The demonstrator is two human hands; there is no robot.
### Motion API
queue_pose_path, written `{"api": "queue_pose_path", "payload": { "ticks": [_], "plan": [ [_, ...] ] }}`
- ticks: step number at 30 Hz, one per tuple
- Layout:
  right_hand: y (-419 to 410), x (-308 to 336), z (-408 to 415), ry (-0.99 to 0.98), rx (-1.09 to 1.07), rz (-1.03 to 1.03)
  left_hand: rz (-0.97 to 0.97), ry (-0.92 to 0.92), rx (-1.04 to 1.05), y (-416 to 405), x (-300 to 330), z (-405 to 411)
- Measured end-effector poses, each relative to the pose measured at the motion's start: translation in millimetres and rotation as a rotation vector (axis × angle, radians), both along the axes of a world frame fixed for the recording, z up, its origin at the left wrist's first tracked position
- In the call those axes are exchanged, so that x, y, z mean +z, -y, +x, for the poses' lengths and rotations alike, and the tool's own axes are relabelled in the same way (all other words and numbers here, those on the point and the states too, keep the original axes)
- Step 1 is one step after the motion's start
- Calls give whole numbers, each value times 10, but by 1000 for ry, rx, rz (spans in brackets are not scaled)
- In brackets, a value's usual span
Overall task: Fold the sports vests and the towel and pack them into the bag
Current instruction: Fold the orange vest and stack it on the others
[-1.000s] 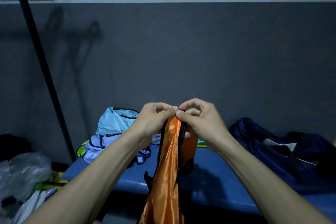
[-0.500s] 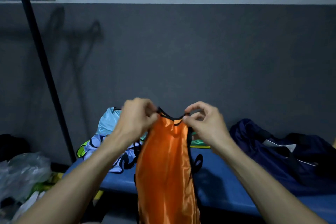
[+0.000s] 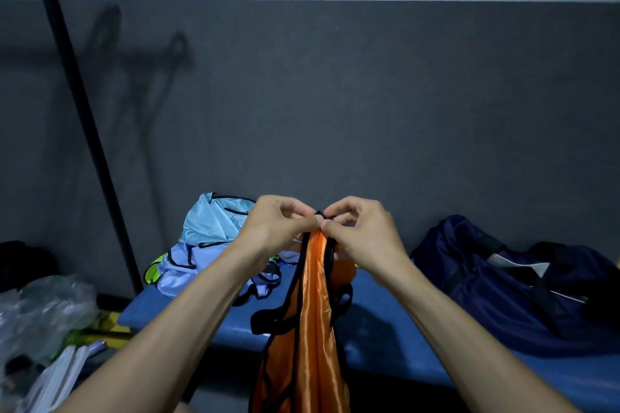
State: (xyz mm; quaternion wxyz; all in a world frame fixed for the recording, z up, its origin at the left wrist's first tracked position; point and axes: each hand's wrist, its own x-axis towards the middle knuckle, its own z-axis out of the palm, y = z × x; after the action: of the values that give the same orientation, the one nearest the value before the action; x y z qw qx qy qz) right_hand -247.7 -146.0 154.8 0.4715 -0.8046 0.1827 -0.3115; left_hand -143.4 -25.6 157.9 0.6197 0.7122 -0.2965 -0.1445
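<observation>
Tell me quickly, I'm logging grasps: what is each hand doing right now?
Left hand: closed, pinching the top of the orange vest.
Right hand: closed, pinching the same top edge beside it.

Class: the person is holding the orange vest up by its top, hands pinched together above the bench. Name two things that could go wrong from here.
1. The orange vest looks slick, and the left hand and right hand pinch only its top edge; it may slip, and its lower end hangs below the blue bench.
2. Its loose black straps dangle and could get trapped in the fold, making it uneven.
</observation>
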Motion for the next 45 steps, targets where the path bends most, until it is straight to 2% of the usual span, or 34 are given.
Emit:
{"api": "queue_pose_path", "payload": {
  "ticks": [3, 9, 11, 15, 17, 19, 21, 24, 27, 31, 35, 37, 41, 45],
  "plan": [
    [-11, 14, 1, -29, 0, -43, 12, 26, 12, 26, -19, -18],
    [15, 25, 33, -47, -18, -30, -38, -53, -23, 26, -35, -53],
    [44, 21, 40, -44, -45, -75, -73, -135, -76, 18, -37, -87],
    [89, 60, -22, -94, -62, -210, -190, -414, -215, -61, -25, -157],
    [140, 50, -63, -116, -20, -267, -201, -471, -296, -146, -53, -176],
    [238, 50, -151, -119, 106, -298, -103, -335, -316, -267, -137, -147],
    [381, 143, -300, -101, 301, -305, -7, -64, -206, -388, -217, -62],
    [546, 487, -579, -187, 602, -281, -62, 235, -57, -535, -248, 80],
    [600, 839, -678, -310, 728, -360, -113, 481, -144, -585, -154, 41],
    [559, 999, -632, -330, 734, -519, -119, 524, -381, -527, -121, -297],
    [517, 982, -616, -331, 712, -526, -176, 778, -273, -442, -242, -437],
    [500, 967, -603, -320, 698, -525, -159, 827, -243, -436, -276, -428],
    [482, 943, -584, -274, 680, -526, 29, 738, -331, -469, -328, -439],
    [510, 941, -593, -243, 677, -529, 236, 835, -413, -469, -382, -404]
  ]
}}
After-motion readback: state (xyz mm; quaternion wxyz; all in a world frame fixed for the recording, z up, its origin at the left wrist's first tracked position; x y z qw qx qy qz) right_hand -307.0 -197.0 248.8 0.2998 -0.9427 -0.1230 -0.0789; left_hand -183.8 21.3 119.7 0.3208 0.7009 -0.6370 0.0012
